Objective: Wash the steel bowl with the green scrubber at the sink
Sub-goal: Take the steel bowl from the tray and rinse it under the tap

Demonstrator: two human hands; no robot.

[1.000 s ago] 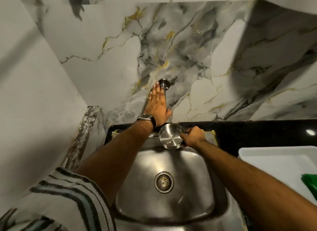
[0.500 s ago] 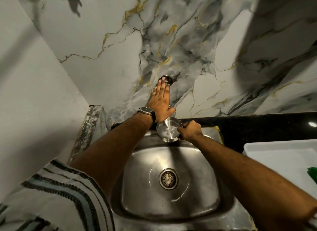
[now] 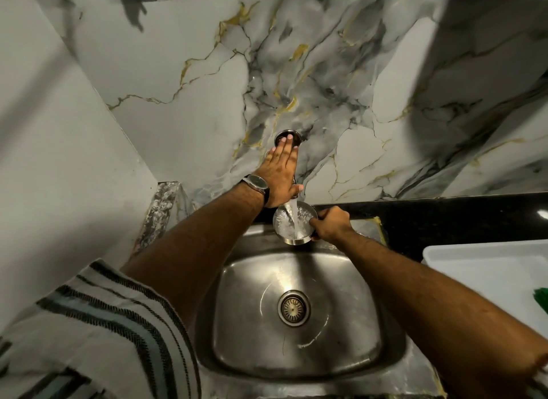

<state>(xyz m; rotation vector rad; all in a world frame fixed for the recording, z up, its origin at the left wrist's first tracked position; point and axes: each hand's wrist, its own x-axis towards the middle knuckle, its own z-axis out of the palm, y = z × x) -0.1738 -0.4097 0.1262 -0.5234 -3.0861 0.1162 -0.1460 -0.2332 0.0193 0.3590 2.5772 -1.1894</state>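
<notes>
The small steel bowl (image 3: 289, 225) hangs over the back of the steel sink (image 3: 350, 333), gripped at its right rim by my right hand (image 3: 330, 223). A stream of water (image 3: 293, 213) falls into it and splashes inside. My left hand (image 3: 280, 173) lies flat over the wall tap (image 3: 287, 137), fingers straight and together, hiding most of the tap; whether it grips anything is hidden. A corner of the green scrubber (image 3: 542, 297) shows at the right edge, on the white tray (image 3: 474, 268).
The sink drain (image 3: 293, 308) sits in the middle of the basin. A black counter (image 3: 444, 220) runs behind and to the right, under a marble wall. A plain wall closes the left side. My striped sleeve (image 3: 89, 324) fills the lower left.
Water now runs from the tap into the bowl, stronger than half a second ago; one second ago the bowl was dry. Both hands stay roughly where they were.
</notes>
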